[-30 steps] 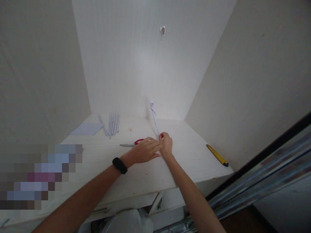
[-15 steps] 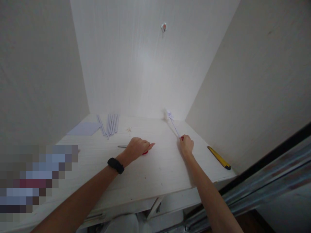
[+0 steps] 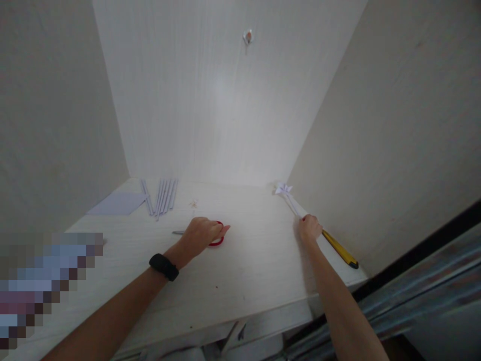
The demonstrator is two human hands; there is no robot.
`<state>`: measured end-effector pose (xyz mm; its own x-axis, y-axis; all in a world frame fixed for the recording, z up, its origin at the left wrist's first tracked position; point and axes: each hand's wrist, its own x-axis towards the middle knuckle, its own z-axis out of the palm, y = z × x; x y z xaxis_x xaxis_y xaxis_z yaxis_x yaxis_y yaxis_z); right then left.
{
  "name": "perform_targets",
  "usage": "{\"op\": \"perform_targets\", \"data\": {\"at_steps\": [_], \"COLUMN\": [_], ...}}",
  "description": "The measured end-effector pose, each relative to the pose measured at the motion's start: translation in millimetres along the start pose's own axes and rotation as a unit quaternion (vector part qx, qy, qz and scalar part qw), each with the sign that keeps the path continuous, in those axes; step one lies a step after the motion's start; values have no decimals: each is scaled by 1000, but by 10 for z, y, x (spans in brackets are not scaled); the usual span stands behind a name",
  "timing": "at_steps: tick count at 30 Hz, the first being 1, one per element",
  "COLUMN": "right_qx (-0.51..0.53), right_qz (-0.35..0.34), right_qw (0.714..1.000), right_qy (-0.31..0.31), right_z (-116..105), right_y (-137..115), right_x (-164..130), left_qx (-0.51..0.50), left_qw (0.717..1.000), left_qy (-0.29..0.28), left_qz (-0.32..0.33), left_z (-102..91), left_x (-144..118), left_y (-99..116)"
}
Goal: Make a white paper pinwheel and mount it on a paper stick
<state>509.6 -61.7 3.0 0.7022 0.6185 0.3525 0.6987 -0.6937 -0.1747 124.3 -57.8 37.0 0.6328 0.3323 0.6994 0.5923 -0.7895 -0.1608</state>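
Seen from above: a pale wooden tabletop (image 3: 240, 271) set in a white-walled alcove. Left hand (image 3: 201, 231), black band on the wrist, laid over red-handled scissors (image 3: 210, 235) near the middle of the tabletop, fingers curled loosely across the handles; whether actually gripping them could not be told. Metal blade tip poking out to the left of the hand. Right hand (image 3: 310, 229) near the right edge, fingers closed around the lower end of a thin white paper stick (image 3: 294, 204) topped with a small folded paper star (image 3: 283, 188), the star end pointing toward the far right corner. Just beside that hand, a yellow utility knife (image 3: 340, 248) lying along the right edge. At the far left corner, a row of rolled paper sticks (image 3: 160, 194) beside a flat pale sheet of paper (image 3: 116, 203). Blurred-out patch at the near left edge.
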Motion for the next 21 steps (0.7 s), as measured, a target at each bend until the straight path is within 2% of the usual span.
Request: {"op": "perform_targets", "data": {"at_steps": [7,16,19,21], "right_qx": [2,30,75,194], "right_qz": [6,-26,-89,-206], "right_qw": [1000,999,993,958], "right_qy": [-2,11,27,44], "right_z": [86,84,32,-44], "right_y": [61,19,-155,-391], "right_x": [170,281,203,25], "left_qx": [19,10,13,25], "left_qw": [999,999,997,994], "left_qy": [23,-43,-63,-84], "left_qz": [21,-17,-45,-67], "left_z": [-9,-17,-28,-46], "left_x": [12,14,28,37], "left_y": [28,-2,-3,-11]}}
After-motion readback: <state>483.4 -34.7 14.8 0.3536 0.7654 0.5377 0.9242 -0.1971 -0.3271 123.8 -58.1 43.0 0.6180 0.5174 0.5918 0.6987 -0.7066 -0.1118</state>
